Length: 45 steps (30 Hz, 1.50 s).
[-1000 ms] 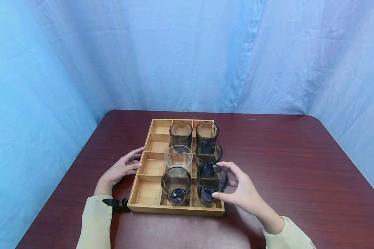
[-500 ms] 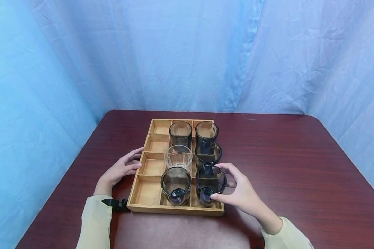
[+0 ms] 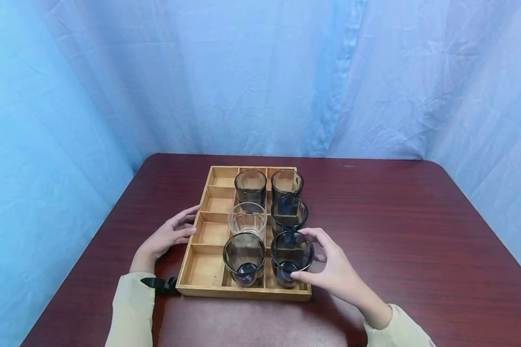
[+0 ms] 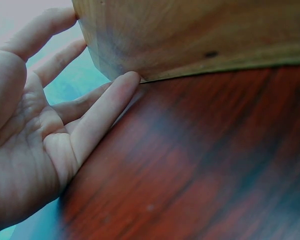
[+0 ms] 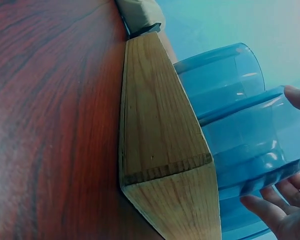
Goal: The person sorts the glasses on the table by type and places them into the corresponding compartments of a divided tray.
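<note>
My right hand (image 3: 334, 272) holds a dark tinted drinking glass (image 3: 282, 253) by its rim and side, thumb in front and fingers behind. That glass stands in the front right compartment of a wooden divided tray (image 3: 243, 292); in the right wrist view it rises above the tray's side (image 5: 162, 105). Against the tray's left wall lies my left hand (image 3: 167, 238), with extended fingertips touching it. The left wrist view shows those fingers (image 4: 102, 110) at the wood. Beside the held glass is another dark glass (image 3: 244, 253), and behind that a clear glass (image 3: 248, 219).
More dark glasses stand farther back: one in the right column (image 3: 289, 212), two in the back row, at left (image 3: 250, 185) and right (image 3: 287, 182). The left column's compartments (image 3: 208, 270) show bare wood. A dark red table (image 3: 395, 217) extends around the tray, with blue curtains (image 3: 243, 77) beyond.
My right hand and its dark glass have shifted slightly left, the glass now straighter in the front right compartment. My left hand stays against the tray.
</note>
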Motion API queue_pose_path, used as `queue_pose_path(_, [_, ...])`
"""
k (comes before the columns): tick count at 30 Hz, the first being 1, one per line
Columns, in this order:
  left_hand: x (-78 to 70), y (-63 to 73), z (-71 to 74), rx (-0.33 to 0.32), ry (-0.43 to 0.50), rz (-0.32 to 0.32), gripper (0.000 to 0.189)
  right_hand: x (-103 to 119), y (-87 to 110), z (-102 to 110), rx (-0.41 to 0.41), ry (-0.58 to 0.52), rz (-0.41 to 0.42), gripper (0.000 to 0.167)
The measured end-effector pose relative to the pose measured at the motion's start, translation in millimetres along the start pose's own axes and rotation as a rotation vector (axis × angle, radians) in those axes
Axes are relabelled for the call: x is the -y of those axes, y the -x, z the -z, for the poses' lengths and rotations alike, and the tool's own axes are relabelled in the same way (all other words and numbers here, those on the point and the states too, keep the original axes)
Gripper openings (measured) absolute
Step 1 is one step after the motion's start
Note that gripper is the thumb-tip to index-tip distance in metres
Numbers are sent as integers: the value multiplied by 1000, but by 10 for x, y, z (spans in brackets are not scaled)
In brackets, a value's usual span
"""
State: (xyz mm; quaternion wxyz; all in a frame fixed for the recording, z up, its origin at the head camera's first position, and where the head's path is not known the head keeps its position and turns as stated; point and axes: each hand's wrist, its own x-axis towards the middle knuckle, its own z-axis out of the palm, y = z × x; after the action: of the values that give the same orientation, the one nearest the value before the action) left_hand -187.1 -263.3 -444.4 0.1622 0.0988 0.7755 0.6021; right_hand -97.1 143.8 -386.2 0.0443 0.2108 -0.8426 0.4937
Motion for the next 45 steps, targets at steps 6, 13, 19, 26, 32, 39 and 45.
queue_pose_path(6, [-7,-6,-6,2,4,-7,69,17,3,0,5,-6,-16,72])
queue_pose_path(13, [-10,-13,-3,9,4,-4,69,5,18,3,9,-17,-14,73])
queue_pose_path(19, [-8,-5,7,4,-2,-2,69,-8,43,21,19,-31,-5,73])
queue_pose_path(26, [-32,1,30,7,-19,-8,68,-80,81,122,49,-62,24,72])
queue_pose_path(32, [-92,7,49,-1,-95,7,68,-212,88,288,58,-37,36,68])
queue_pose_path(39, [-156,10,65,30,-124,-11,68,-320,64,526,49,36,-10,60])
queue_pose_path(45, [-246,28,93,28,-182,1,66,-380,35,670,43,60,-24,54])
